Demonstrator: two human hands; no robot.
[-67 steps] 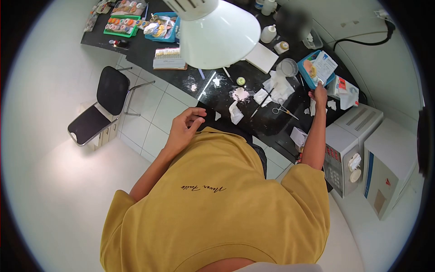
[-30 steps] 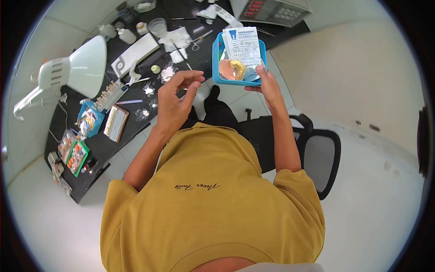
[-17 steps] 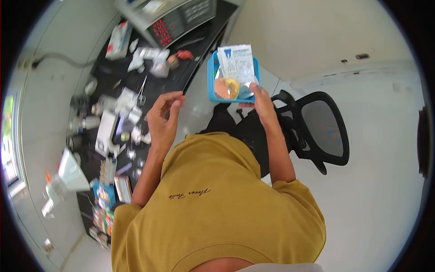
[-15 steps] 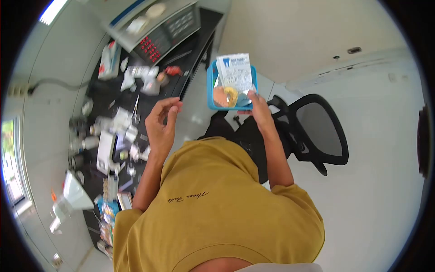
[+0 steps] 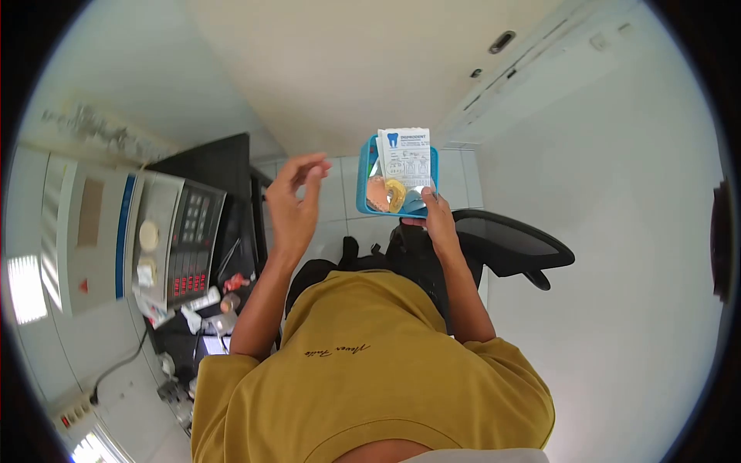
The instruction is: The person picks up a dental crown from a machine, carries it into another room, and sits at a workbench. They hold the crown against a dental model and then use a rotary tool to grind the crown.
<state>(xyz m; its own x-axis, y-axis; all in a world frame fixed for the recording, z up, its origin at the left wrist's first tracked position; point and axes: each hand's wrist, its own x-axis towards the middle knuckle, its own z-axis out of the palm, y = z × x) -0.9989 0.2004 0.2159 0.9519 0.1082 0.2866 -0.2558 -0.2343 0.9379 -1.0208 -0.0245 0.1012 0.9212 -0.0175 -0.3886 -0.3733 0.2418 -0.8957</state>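
My right hand (image 5: pixel 438 224) is closed on the near right edge of a small blue plastic tray (image 5: pixel 361 181), its thumb over the rim. Inside the tray stand a printed paper form (image 5: pixel 407 158) with a tooth logo, a pinkish dental cast (image 5: pixel 377 195), a yellow arch-shaped dental piece (image 5: pixel 396 197) and a blue-grey piece (image 5: pixel 414 201) partly behind the thumb. To the left of the tray, my left hand (image 5: pixel 296 204) hangs in the air with nothing in it, fingers loosely curled and the thumb apart. It touches nothing.
On the left, a dark bench (image 5: pixel 235 166) carries a machine with a keypad and red digits (image 5: pixel 189 247), a red item (image 5: pixel 234 282) and other clutter. A black mesh chair (image 5: pixel 517 241) stands at the right. A pale door-like panel (image 5: pixel 347 69) lies ahead.
My body and view have turned right, so the bench has swung further left and the panel now fills the front. The tray stays in my right hand; the left hand remains raised.
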